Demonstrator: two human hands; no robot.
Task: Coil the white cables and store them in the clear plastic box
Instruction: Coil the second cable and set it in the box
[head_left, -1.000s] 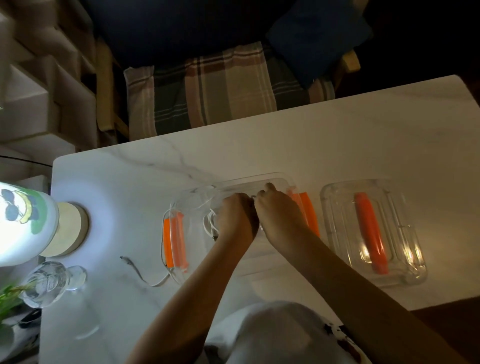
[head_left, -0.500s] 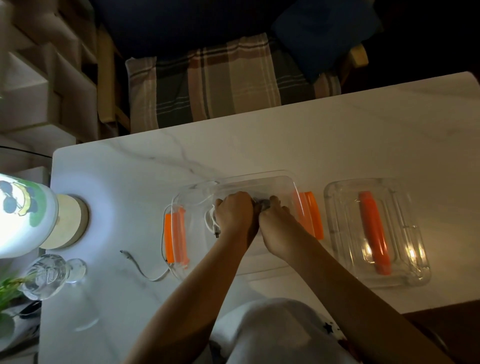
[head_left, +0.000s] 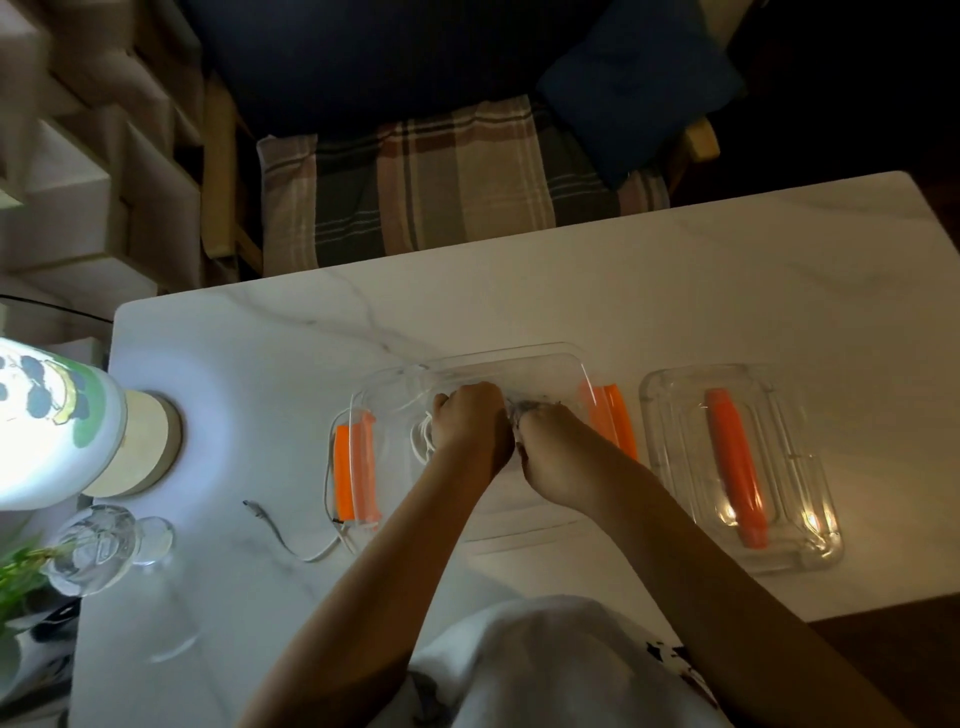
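Note:
A clear plastic box (head_left: 550, 364) with orange side clips stands in the middle of the white marble table (head_left: 675, 301). Both my hands are inside it, close together. My left hand (head_left: 470, 423) grips loops of white cable (head_left: 422, 441) that show at its left side. My right hand (head_left: 550, 457) has its fingers curled down beside it, over a small dark bundle that is mostly hidden. One end of the cable trails out over the box's left wall onto the table and ends in a grey plug (head_left: 254, 508).
The clear lid (head_left: 810, 551) with an orange handle lies right of the box. A lit lamp (head_left: 47, 421) and a glass vase (head_left: 98, 548) stand at the table's left edge. A plaid-cushioned chair (head_left: 441, 182) is beyond the far edge.
My right hand has sunk lower into the box and its fingers have curled under. The left hand has stayed on the cable loops. The camera view has shifted slightly.

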